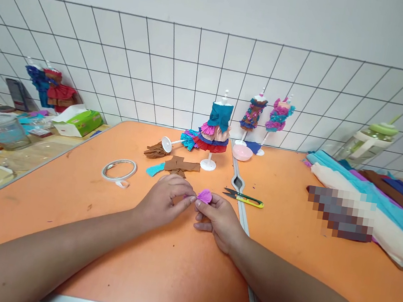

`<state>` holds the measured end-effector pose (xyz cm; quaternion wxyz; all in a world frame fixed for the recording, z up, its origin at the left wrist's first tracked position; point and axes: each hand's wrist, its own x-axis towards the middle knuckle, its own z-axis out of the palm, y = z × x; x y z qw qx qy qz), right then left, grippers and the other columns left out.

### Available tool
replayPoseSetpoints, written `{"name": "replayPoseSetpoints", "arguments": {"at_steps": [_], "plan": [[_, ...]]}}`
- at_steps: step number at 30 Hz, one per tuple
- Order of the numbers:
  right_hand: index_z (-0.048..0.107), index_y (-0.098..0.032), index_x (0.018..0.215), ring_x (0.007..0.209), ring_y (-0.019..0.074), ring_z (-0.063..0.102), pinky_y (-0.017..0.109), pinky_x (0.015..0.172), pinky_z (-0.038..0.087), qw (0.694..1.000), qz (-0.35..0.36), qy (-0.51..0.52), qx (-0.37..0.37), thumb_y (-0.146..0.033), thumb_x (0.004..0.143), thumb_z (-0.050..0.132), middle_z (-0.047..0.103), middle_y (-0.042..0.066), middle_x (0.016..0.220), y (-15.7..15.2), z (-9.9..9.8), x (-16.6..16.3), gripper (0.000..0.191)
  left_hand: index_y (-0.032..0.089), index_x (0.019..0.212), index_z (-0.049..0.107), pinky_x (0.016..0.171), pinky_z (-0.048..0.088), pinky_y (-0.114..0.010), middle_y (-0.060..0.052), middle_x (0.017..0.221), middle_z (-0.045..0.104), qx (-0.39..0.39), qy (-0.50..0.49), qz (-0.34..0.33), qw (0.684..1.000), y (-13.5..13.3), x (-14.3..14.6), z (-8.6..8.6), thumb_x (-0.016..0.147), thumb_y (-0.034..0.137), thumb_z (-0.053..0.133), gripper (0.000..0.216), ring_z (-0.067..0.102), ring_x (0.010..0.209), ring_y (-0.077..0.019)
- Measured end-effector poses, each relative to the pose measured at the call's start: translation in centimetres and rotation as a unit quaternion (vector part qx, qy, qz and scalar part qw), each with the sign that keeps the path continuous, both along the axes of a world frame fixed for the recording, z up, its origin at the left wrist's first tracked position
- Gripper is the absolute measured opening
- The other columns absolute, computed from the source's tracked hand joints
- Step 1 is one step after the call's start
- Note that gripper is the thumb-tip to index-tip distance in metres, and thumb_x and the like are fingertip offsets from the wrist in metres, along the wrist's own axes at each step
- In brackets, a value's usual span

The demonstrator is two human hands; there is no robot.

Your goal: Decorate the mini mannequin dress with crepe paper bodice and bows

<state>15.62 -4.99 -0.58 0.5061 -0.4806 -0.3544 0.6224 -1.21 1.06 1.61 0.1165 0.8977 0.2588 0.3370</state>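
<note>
A small pink-purple piece of crepe paper [205,196], gathered into a fan shape, is held low over the orange table. My left hand [164,200] pinches its narrow left end between thumb and forefinger. On the other side, the thumb and fingers of my right hand [224,223] grip the fanned part. Just beyond my hands lie brown crepe paper strips [187,166] and a turquoise scrap [155,169]. A mini dress form [220,118] in a teal top and layered ruffled skirt stands behind them. Yellow-handled thread snips [245,198] rest to the right of my right hand.
A roll of white tape [119,170] lies left of my hands. One dress form [167,144] is tipped over near brown paper. Behind stand two more dressed forms and a pink bowl [242,152]. Rolled crepe paper [363,205] fills the right side; a tissue pack [82,122] sits left.
</note>
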Motion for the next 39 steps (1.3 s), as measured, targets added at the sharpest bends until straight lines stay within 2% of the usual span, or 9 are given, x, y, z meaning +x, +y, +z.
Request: {"name": "replayPoseSetpoints", "arguments": {"at_steps": [5, 11, 13, 16, 19, 23, 27, 34, 39], "plan": [[0.067, -0.019, 0.091, 0.069, 0.0089, 0.058, 0.019, 0.053, 0.053, 0.999, 0.01, 0.016, 0.029, -0.042, 0.065, 0.079, 0.058, -0.001, 0.081, -0.1, 0.1, 0.0, 0.037, 0.018, 0.083, 0.065, 0.078, 0.044, -0.029, -0.003, 0.084, 0.067, -0.068, -0.039, 0.01, 0.997, -0.2, 0.3, 0.4, 0.091, 0.024, 0.053, 0.016, 0.059, 0.084, -0.0164], [0.068, -0.02, 0.086, 0.075, 0.0126, 0.061, 0.019, 0.051, 0.052, 0.996, 0.064, 0.045, 0.031, -0.035, 0.063, 0.081, 0.061, -0.001, 0.079, -0.3, 0.5, 0.3, 0.031, 0.017, 0.084, 0.06, 0.077, 0.047, -0.027, -0.005, 0.085, 0.062, -0.118, -0.061, -0.059, 0.989, -0.3, -0.1, 0.8, 0.095, 0.028, 0.046, 0.022, 0.058, 0.084, -0.0157], [0.067, -0.02, 0.083, 0.072, 0.0134, 0.062, 0.021, 0.049, 0.052, 0.994, 0.095, 0.039, 0.037, -0.03, 0.061, 0.081, 0.062, -0.001, 0.076, -0.5, 0.5, 0.3, 0.029, 0.017, 0.085, 0.06, 0.076, 0.047, -0.028, -0.006, 0.085, 0.061, -0.087, -0.062, -0.112, 0.988, -0.3, -0.6, 1.1, 0.096, 0.028, 0.044, 0.022, 0.058, 0.083, -0.0159], [0.067, -0.019, 0.078, 0.065, 0.0126, 0.061, 0.023, 0.052, 0.051, 0.986, 0.149, -0.004, 0.068, -0.022, 0.062, 0.076, 0.064, -0.002, 0.072, -0.6, 0.6, 0.4, 0.019, 0.019, 0.09, 0.06, 0.076, 0.046, -0.033, -0.008, 0.085, 0.064, 0.021, -0.02, -0.227, 0.974, -0.3, -1.4, 2.0, 0.097, 0.026, 0.04, 0.023, 0.058, 0.081, -0.0179], [0.07, -0.02, 0.075, 0.067, 0.0117, 0.062, 0.024, 0.063, 0.051, 0.962, 0.183, -0.109, 0.17, -0.016, 0.067, 0.07, 0.067, -0.002, 0.072, -0.7, 1.2, 1.1, 0.008, 0.023, 0.098, 0.061, 0.075, 0.045, -0.037, -0.009, 0.09, 0.068, 0.125, 0.045, -0.29, 0.948, -0.4, -1.9, 3.0, 0.096, 0.023, 0.039, 0.023, 0.058, 0.078, -0.0196], [0.072, -0.02, 0.075, 0.072, 0.0107, 0.062, 0.022, 0.07, 0.047, 0.875, 0.184, -0.301, 0.331, -0.013, 0.075, 0.068, 0.069, -0.001, 0.077, -0.8, 2.3, 2.3, 0.009, 0.023, 0.099, 0.062, 0.074, 0.045, -0.036, -0.009, 0.096, 0.069, 0.197, 0.105, -0.301, 0.927, -0.5, -2.1, 3.4, 0.092, 0.014, 0.041, 0.023, 0.057, 0.079, -0.0193], [0.071, -0.019, 0.079, 0.075, 0.011, 0.061, 0.021, 0.069, 0.043, 0.789, 0.17, -0.42, 0.415, -0.015, 0.083, 0.064, 0.07, -0.001, 0.078, -0.8, 2.9, 3.0, 0.009, 0.022, 0.096, 0.063, 0.077, 0.046, -0.036, -0.007, 0.094, 0.07, 0.218, 0.145, -0.287, 0.922, -0.1, -2.1, 3.0, 0.091, 0.012, 0.041, 0.024, 0.056, 0.081, -0.0193], [0.068, -0.021, 0.086, 0.081, 0.0139, 0.055, 0.026, 0.07, 0.037, 0.621, 0.164, -0.607, 0.468, -0.021, 0.094, 0.051, 0.068, 0.001, 0.085, -0.9, 2.8, 3.6, 0.018, 0.025, 0.101, 0.065, 0.082, 0.044, -0.035, -0.006, 0.094, 0.07, 0.152, 0.199, -0.259, 0.933, -0.2, -1.5, 2.1, 0.092, 0.015, 0.043, 0.026, 0.058, 0.088, -0.0202], [0.063, -0.018, 0.081, 0.079, 0.0163, 0.047, 0.03, 0.068, 0.03, 0.488, 0.168, -0.684, 0.515, -0.013, 0.093, 0.047, 0.062, 0.003, 0.079, -1.0, 2.9, 3.7, 0.02, 0.024, 0.093, 0.067, 0.079, 0.042, -0.033, -0.006, 0.082, 0.068, 0.097, 0.191, -0.22, 0.952, -0.9, -0.6, 1.3, 0.092, 0.021, 0.046, 0.021, 0.059, 0.083, -0.0197]]}}
